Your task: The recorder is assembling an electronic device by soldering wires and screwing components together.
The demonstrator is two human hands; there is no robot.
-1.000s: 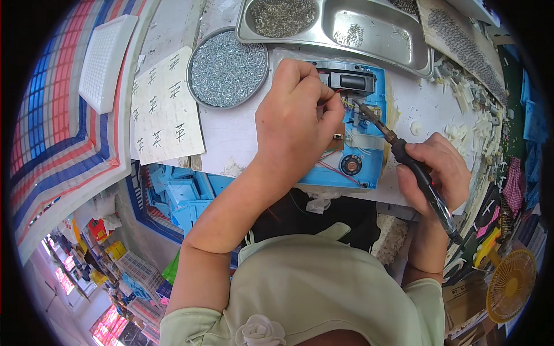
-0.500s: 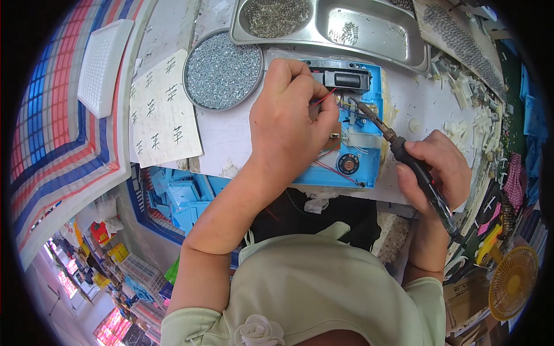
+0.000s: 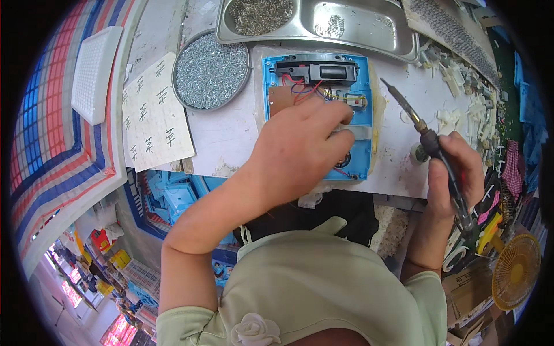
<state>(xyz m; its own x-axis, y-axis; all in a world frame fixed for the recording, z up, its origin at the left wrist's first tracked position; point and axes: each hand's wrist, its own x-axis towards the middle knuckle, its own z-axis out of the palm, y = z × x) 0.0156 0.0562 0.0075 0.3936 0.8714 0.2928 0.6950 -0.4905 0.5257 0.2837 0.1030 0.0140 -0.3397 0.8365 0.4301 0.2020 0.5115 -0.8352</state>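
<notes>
Along the near edge of the white counter (image 3: 222,138), an open-topped blue plastic casing (image 3: 361,154) is partly covered by the loosely curled left hand (image 3: 304,144), its hold unclear. A tapered soldering iron (image 3: 430,142) is gripped in the right hand (image 3: 460,170), apart from the casing. White plastic pieces (image 3: 452,119) are strewn toward the right edge.

White table (image 3: 395,155): blue case (image 3: 361,151), round dish (image 3: 213,109), steel tray (image 3: 369,30). Paper sheet (image 3: 154,122) left, white plastic bits (image 3: 456,120) right.
</notes>
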